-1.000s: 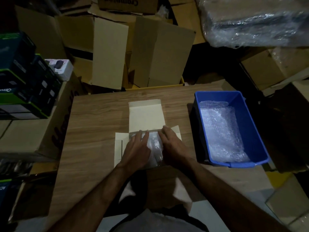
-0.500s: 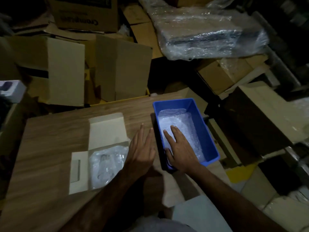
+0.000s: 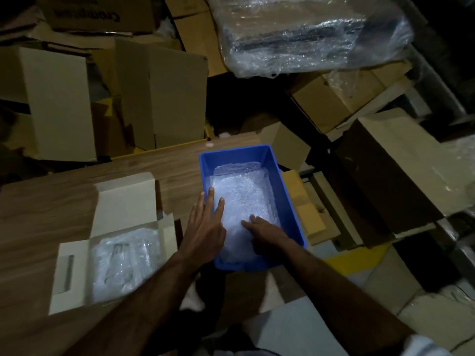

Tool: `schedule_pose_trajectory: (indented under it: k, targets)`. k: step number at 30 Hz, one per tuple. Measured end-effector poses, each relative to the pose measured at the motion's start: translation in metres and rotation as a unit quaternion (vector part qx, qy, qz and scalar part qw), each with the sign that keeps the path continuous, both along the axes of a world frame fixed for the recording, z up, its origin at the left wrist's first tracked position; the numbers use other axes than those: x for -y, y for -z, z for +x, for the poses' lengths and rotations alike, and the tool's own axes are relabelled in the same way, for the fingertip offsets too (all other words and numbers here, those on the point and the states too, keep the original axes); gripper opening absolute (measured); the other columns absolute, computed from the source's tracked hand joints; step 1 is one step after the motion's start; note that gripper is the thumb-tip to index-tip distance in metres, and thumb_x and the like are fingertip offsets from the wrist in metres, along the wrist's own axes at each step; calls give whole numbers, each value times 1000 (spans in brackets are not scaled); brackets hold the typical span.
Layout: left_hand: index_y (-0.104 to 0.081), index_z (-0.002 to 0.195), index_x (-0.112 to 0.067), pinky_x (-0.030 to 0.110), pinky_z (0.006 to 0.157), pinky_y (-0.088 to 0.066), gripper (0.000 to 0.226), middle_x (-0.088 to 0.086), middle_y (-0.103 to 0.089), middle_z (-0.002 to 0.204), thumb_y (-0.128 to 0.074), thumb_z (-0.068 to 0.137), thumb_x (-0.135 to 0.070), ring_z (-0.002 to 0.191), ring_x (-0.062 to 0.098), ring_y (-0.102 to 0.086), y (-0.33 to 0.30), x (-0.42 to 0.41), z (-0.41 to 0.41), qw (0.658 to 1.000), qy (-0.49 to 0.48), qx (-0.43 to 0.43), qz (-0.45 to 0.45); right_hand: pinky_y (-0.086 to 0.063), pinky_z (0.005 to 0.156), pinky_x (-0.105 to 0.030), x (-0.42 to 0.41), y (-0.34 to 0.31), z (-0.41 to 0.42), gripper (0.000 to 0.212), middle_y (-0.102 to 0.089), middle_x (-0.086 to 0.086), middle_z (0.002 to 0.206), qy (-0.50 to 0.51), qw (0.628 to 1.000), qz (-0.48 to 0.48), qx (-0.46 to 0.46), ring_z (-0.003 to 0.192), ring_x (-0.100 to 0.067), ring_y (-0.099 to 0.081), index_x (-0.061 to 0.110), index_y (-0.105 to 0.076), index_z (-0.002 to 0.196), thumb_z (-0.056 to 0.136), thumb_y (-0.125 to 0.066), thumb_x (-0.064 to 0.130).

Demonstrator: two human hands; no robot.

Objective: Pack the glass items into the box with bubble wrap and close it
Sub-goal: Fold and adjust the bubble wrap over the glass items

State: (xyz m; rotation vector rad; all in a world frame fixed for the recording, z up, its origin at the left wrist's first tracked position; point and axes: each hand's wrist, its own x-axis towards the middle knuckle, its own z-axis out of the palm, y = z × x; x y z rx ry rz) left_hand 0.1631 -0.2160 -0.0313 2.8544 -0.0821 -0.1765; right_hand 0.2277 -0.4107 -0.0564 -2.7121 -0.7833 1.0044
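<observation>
While over the blue bin, both hands on bubble wrap.

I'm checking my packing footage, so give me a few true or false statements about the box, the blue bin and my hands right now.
1. The white box lies open on the wooden table. True.
2. Both hands are inside the white box. False: the left hand and right hand reach into the blue bin.
3. The blue bin holds bubble wrap. True.
4. The white box is empty. False: a bubble-wrapped bundle lies in it.
5. The left hand's fingers are clenched in a fist. False: they are straight.
</observation>
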Motion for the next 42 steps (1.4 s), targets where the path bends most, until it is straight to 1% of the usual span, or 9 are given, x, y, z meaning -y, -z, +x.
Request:
schedule_pose_trajectory:
  k: [8,14,16,19,23,27,33,38,42]
  targets:
    - [-5,162,-17,41,122,13,84,11,23,165,-45,89,-25,151,30,27,-4,0,0,1000,-3,-5,-23,-52,99,-54,11,21,-4,64,-51,-31,142,60,981,153,104,127,-47,-55,5,-54,142,90,-25,30]
    - [12,160,-29,43,120,20,116,2,35,162,-70,81,-48,147,25,38,-12,-7,-12,999,36,-33,2,-42,110,-47,18,-33,-12,58,-41,-22,155,88,957,230,155,143,-34,-43,12,-40,153,100,-28,32]
    - [4,161,-28,45,123,17,105,3,27,165,-61,84,-56,150,25,33,-13,-3,-4,999,37,-14,-3,-42,111,-43,17,-46,-17,58,-42,-19,155,87,943,272,169,143,-30,-43,11,-41,153,101,-28,34]
    - [-17,159,-33,48,127,1,71,-6,7,166,-46,94,-38,152,17,20,-23,4,12,997,9,33,-64,-47,109,-43,12,-66,-18,56,-42,-15,156,63,933,296,193,142,-27,-45,11,-41,153,99,-34,28]
    - [-30,153,-41,15,122,-3,57,-18,-19,164,-52,104,-24,154,1,-3,-64,-17,5,969,-18,141,-204,-57,93,-41,5,-89,-16,69,-42,-9,157,34,927,280,247,134,-27,-53,16,-38,154,89,-58,19]
    - [-40,153,-26,28,124,-23,54,-13,-34,162,-50,101,-16,152,10,-26,-102,-63,-28,954,-4,199,-223,-55,84,-35,-17,-102,-19,77,-41,-6,158,-1,926,288,245,127,-29,-57,22,-46,150,76,-61,5]
    - [-41,153,-17,40,121,-31,76,-2,-39,161,-43,84,13,149,20,-36,-128,-129,-87,952,7,249,-178,-53,97,-43,-85,-156,-42,64,-58,-13,144,-96,893,347,269,124,-32,-62,17,-62,137,80,-43,39]
    - [-41,154,-21,38,120,-34,83,-6,-44,158,-49,82,22,146,19,-41,-131,-169,-129,951,-9,227,-212,-46,90,-20,-115,-165,-54,61,-67,8,132,-73,902,388,177,114,-12,-64,33,-59,137,80,-39,28]
    - [-42,151,-16,19,109,-43,63,-20,-59,141,-53,94,7,131,5,-56,-138,-176,-149,900,-95,211,-370,-53,87,-20,-145,-164,-52,49,-74,12,115,1,887,461,29,104,-2,-68,23,-70,123,80,-56,7]
